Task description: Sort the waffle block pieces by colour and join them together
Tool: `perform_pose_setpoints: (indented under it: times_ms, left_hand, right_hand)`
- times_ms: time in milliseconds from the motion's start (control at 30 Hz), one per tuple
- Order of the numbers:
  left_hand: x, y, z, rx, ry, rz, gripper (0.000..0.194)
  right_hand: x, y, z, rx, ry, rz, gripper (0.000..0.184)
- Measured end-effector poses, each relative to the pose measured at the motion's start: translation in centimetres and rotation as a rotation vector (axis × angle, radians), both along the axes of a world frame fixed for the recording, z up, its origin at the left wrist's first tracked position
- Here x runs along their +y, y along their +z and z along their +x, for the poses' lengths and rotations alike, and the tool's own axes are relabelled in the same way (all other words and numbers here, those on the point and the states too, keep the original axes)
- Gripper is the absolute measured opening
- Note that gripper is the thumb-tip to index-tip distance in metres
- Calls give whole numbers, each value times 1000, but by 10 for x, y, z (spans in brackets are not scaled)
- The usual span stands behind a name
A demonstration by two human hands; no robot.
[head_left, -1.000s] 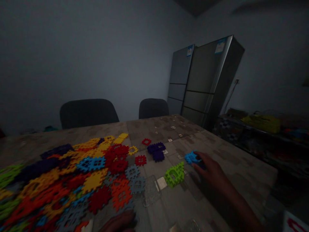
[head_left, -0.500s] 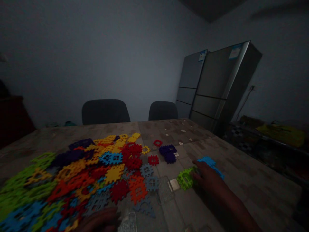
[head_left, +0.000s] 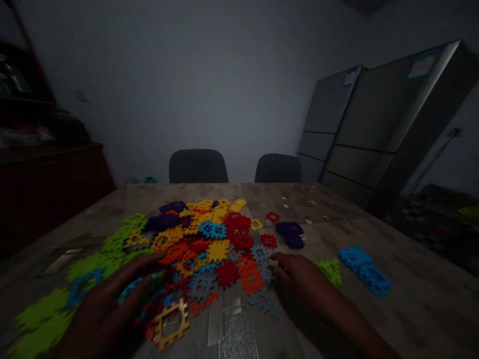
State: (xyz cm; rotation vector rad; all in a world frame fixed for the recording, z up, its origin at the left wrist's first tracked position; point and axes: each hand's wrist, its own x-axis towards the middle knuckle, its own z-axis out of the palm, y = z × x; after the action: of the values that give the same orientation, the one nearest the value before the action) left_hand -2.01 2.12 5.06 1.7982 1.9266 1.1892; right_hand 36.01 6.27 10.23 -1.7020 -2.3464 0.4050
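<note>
Head view. Dim room, patterned table (head_left: 318, 204), loose heap of notched plastic building pieces (head_left: 218, 250) across its middle and left, mostly lying flat and overlapping.

Left hand (head_left: 108, 299) over the near left of the heap, fingers reaching forward, thumb parted from them; no piece seen gripped. Contact with the pieces beneath: cannot tell. Low, flat posture probably suits thin pieces that lie over one another.

Right hand (head_left: 299, 274) at the heap's right side, fingertips next to the grey window pieces (head_left: 260, 253), slightly bent and a little apart. No piece shows between them; light contact cannot be ruled out. The bend looks fit for taking a thin edge.

Colours bunch: lime green pieces (head_left: 90, 264) to the left, yellow at the far side, red (head_left: 239, 229) in the middle. Purple cluster (head_left: 292, 233) just off the heap; blue pieces (head_left: 375, 279) well apart on the right, overlapping. Reads as set out by colour rather than by shape, my judgement. A lime green triangular piece (head_left: 331, 271) lies between right forearm and blue pieces, partly hidden.

Near edge: yellow frame (head_left: 172, 324), tilted, perhaps propped on pieces under it; beside it a clear rectangular object (head_left: 239, 331), kind uncertain. Two dark chairs (head_left: 198, 167) stand beyond.
</note>
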Motion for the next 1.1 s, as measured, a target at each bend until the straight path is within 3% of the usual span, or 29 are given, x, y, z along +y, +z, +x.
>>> perform_pose_setpoints:
  times_ms: [100, 200, 400, 600, 733, 800, 900, 967, 1100]
  left_hand:
    - [-3, 20, 6, 10, -69, 37, 51]
    - [1, 28, 5, 52, -119, 66, 52]
    - [5, 11, 2, 233, -205, 177, 38]
    - [-4, 6, 25, 442, -488, 178, 28]
    - [3, 12, 4, 473, -402, 214, 33]
    - [5, 17, -11, 440, -371, 152, 34]
    - [1, 28, -17, 418, -492, 9, 31]
    - [-7, 34, -7, 441, -619, -69, 35]
    - [-23, 36, 22, 487, -795, -176, 64]
  right_hand:
    - [-5, 5, -20, 51, 104, -43, 30]
    - [-5, 7, -24, 40, 129, -50, 28]
    - [-4, -15, -6, 82, 77, -30, 33]
    - [-8, -27, -12, 104, 125, -82, 24]
    - [-16, -30, -24, 148, 214, -98, 24]
    - [-22, -33, -31, 186, 283, -99, 24]
    - [-32, -37, -42, 210, 410, -90, 25]
    - [-36, -39, -48, 172, 488, -92, 26]
    - [-40, -39, -54, 64, 551, -94, 30]
